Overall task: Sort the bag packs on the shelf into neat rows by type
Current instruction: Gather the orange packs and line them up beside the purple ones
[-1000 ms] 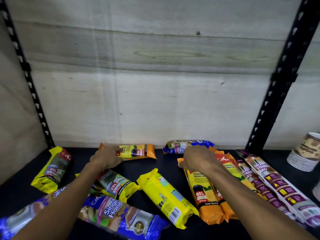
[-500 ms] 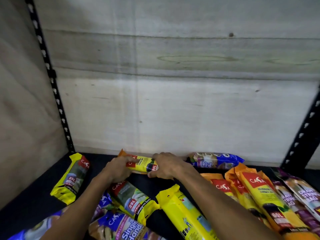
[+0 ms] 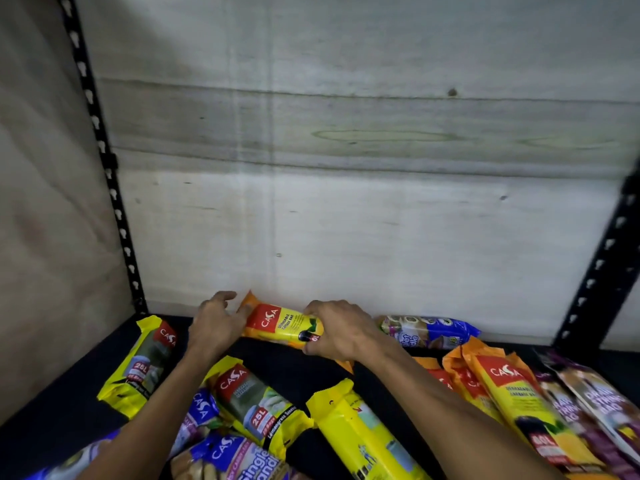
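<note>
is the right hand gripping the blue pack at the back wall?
No, the right hand grips the orange pack; the blue pack lies untouched.

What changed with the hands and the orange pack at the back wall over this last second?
The right hand left the orange packs on the right and came across to grip the orange pack at the back wall. The left hand let go of its other end and now only touches it, fingers spread. The other packs lie as before.

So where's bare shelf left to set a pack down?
Bare shelf: the dark strip between the orange pack held at the back and the yellow packs in front. Also the front-left corner. The right side is crowded.
</note>
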{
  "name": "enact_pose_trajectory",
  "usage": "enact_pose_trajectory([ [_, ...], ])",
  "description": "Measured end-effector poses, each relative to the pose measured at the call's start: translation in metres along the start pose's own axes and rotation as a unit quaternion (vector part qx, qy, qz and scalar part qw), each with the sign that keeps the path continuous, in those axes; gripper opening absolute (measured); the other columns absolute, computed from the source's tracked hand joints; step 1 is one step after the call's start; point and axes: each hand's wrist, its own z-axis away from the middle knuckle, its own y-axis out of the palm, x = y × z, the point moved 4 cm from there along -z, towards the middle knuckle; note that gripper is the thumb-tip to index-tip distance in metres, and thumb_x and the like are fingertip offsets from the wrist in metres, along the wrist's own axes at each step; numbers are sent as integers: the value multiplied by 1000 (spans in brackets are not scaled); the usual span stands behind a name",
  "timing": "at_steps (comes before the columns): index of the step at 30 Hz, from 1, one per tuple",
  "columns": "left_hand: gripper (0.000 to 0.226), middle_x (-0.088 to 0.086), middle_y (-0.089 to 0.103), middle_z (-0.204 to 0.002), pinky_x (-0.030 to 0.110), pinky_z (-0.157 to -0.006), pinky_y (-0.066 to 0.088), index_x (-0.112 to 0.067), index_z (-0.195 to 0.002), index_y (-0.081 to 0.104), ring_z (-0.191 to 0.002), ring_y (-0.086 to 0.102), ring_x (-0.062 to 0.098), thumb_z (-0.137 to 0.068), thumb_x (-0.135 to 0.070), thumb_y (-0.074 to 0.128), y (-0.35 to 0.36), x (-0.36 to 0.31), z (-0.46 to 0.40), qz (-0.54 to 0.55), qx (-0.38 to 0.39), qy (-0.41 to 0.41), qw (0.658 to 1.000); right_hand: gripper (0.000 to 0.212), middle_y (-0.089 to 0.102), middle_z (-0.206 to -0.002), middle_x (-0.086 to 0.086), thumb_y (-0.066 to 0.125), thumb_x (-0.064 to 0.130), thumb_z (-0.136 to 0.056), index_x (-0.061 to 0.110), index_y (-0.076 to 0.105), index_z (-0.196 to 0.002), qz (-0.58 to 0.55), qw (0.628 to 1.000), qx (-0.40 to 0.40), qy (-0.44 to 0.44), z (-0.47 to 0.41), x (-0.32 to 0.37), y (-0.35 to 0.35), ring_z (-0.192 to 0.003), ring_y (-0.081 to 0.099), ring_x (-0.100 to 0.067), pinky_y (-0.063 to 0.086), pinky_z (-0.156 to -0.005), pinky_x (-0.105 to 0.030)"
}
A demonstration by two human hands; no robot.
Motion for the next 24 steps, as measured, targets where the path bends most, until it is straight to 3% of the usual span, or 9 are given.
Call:
enact_pose_trajectory([
  [3, 45, 15, 65, -118, 45, -81, 60, -10, -127, 58, -98, 65, 27, -88, -29, 71, 14, -20, 1, 158, 72, -78, 982, 73, 60, -134, -2, 76, 45, -76, 28, 48, -141, -11, 1000, -16, 9, 22, -9, -23, -118, 56, -25, 45, -87, -36],
  [6, 22, 15, 68, -109, 42, -75, 62, -10, -108, 66, -90, 70, 27, -88, -15, 72, 25, -49, 8, 192, 95, -55, 975, 74, 59, -135, -2, 75, 47, -76, 28, 45, -141, -7, 999, -22, 33, 48, -24, -41, -119, 55, -25, 46, -89, -38],
  [10, 17, 9, 68, -100, 40, -72, 62, -13, -103, 66, -76, 71, 24, -87, -14, 71, 36, -89, 18, 120, 104, 32, 987, 76, 57, -137, 1, 72, 54, -76, 30, 42, -141, -12, 998, -17, 67, 87, -45, -56, -120, 55, -23, 48, -90, -40],
  [13, 24, 6, 70, -106, 35, -80, 56, -17, -109, 67, -91, 69, 25, -86, -20, 69, 52, -118, 30, 17, 104, 103, 989, 77, 59, -135, 0, 68, 59, -75, 29, 41, -141, -12, 995, -12, 94, 116, -54, -62, -117, 56, -24, 49, -87, -40],
  [17, 28, 3, 69, -118, 28, -74, 39, -24, -113, 59, -105, 62, 26, -87, -15, 59, 90, -152, 56, -64, 131, 189, 971, 75, 57, -132, -3, 65, 58, -78, 22, 41, -139, 9, 993, -5, 122, 148, -55, -61, -115, 56, -27, 44, -78, -35],
  [21, 32, 3, 67, -123, 29, -78, 43, -26, -118, 51, -109, 60, 27, -88, -16, 57, 130, -167, 70, -50, 190, 200, 960, 81, 59, -124, -8, 63, 54, -84, 16, 31, -147, 22, 986, 1, 168, 175, -63, -62, -112, 57, -29, 40, -73, -34],
  [24, 33, 3, 66, -125, 33, -79, 52, -28, -118, 49, -107, 62, 26, -88, -19, 60, 156, -175, 82, -63, 237, 203, 948, 79, 57, -129, -8, 60, 56, -85, 17, 31, -147, 30, 978, 16, 204, 193, -73, -58, -118, 54, -31, 46, -84, -39],
])
